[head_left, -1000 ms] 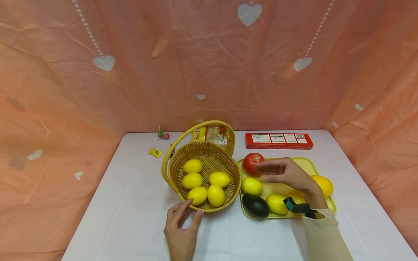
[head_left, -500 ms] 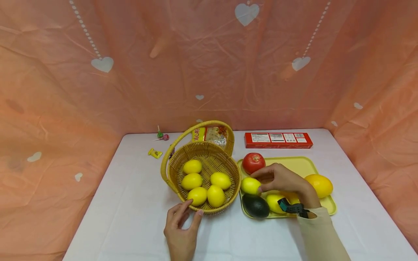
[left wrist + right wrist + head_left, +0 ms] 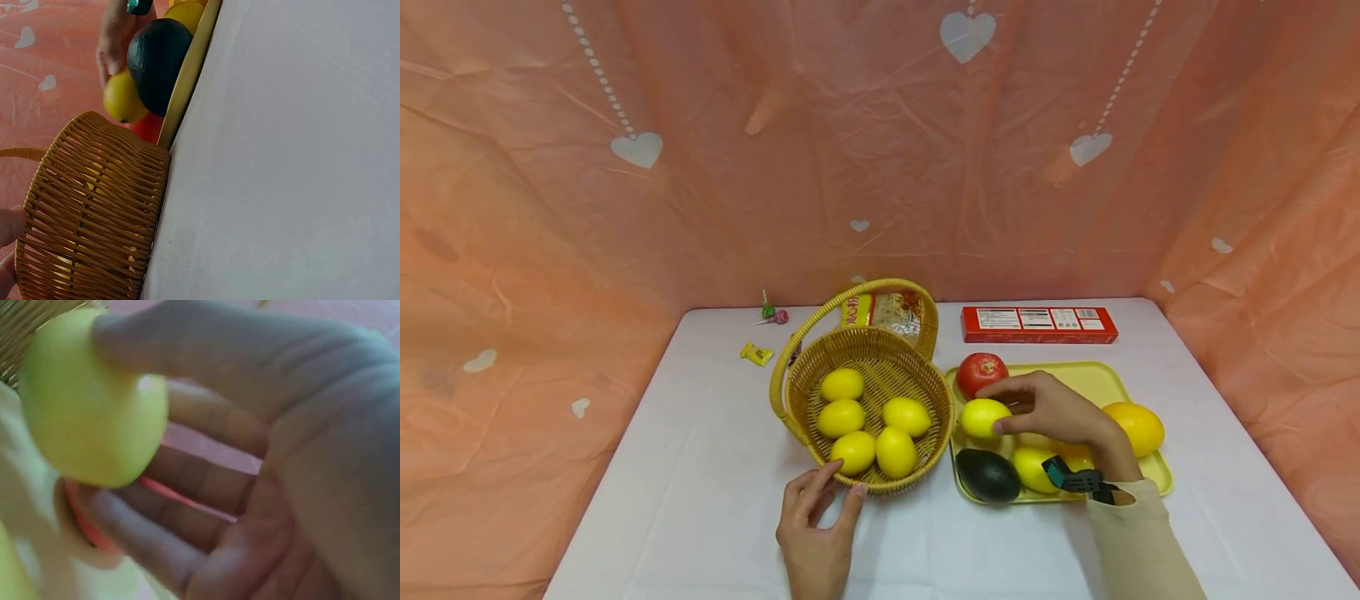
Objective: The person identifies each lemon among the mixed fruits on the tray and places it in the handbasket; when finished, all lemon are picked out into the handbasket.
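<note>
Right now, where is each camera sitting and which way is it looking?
Head: up high, looking forward and down at the basket, the tray and both hands.
Left wrist: low by the table, looking sideways past the basket wall to the avocado; left hand fingertips show at the edge.
Right wrist: close under the right hand, looking at its palm gripping a lemon.
Shared: all three show that lemon.

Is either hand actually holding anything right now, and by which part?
The right hand holds a lemon above the tray, thumb and fingers pinching its rounded sides. The left hand only touches the basket's near rim.
</note>
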Demonstrator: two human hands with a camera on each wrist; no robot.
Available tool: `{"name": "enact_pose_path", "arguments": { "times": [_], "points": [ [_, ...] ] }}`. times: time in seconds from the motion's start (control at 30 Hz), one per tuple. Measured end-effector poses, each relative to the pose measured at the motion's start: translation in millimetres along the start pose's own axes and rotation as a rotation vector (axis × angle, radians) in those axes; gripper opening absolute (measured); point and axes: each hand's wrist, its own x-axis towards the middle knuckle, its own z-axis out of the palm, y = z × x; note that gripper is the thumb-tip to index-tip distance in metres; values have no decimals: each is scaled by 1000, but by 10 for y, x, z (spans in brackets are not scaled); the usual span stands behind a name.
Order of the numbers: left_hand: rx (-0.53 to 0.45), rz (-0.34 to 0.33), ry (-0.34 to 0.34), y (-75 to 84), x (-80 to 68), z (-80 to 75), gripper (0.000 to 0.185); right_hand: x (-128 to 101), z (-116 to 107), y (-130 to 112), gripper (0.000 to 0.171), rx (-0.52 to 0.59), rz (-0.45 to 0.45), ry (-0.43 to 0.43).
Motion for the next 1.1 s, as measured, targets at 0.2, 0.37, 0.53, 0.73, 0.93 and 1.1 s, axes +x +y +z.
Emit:
{"name": "enact_pose_path", "arguments": {
  "times": [0.2,0.37,0.53,0.73,0.93,1.1],
  "points": [
    [0,-3,-2,-10,-4,-3,39,-9,-23,-36,47,173,-78,48],
    [-5,-8,-5,-4,-4,-6,38,99,91,-62,45,284,-202,38],
    [-9,-12,-7,5,-2,-4,38,198,280,-185,40,257,-247,28],
    [-8,-23,-12,3,3,-5,38,242,462,-376,41,49,-219,72],
    [-4,-14,-14,-4,4,-6,38,266,616,-529,40,-184,-266,89],
    [-7,2,-11,-11,-2,-4,39,299,766,-627,41,-282,-286,66]
  ]
}}
